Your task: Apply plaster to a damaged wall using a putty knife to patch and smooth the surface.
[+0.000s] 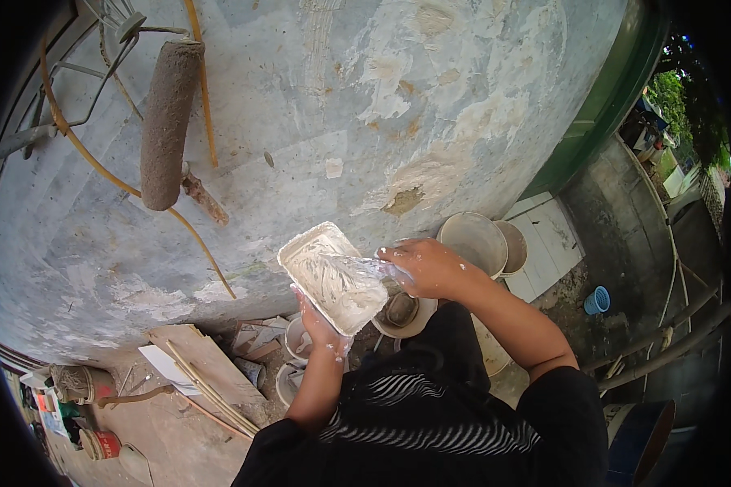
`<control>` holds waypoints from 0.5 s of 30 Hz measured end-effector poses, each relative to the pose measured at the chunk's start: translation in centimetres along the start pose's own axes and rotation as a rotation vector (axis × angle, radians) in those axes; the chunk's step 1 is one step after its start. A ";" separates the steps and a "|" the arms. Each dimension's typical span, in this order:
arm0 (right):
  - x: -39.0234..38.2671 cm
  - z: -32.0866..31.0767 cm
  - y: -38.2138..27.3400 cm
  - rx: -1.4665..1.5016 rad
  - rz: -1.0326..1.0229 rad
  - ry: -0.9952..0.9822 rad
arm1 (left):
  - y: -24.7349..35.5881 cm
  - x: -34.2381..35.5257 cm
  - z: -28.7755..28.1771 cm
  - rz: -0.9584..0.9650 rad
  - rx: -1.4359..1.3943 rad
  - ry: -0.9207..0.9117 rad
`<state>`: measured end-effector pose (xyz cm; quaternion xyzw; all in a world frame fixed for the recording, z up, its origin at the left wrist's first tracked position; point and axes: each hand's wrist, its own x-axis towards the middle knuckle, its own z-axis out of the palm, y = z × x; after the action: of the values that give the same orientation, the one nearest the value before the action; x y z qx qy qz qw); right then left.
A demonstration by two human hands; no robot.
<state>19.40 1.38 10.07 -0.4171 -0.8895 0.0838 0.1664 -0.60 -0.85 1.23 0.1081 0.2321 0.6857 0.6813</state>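
Pale smears (382, 85) are marking the wall (260, 183), so coating is looking partly done; a rough patch (404, 200) is showing bare, and paste (349, 294) is lining the tray (304, 237). The right hand (426, 268) is clenching a scraper (353, 265) over the tray's right edge; the left hand (322, 326) is gripping its lower-left edge. Room is opening beyond its upper edge; buckets (479, 243) are crowding its right.
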 end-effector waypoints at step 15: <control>-2.4 3.1 -1.9 0.429 0.443 0.163 | -1.3 0.6 -0.7 0.035 -0.064 0.007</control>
<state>18.34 -1.66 7.22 -0.5615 -0.7228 0.2699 0.2990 0.23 -0.39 -0.08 0.0880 0.2103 0.7051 0.6715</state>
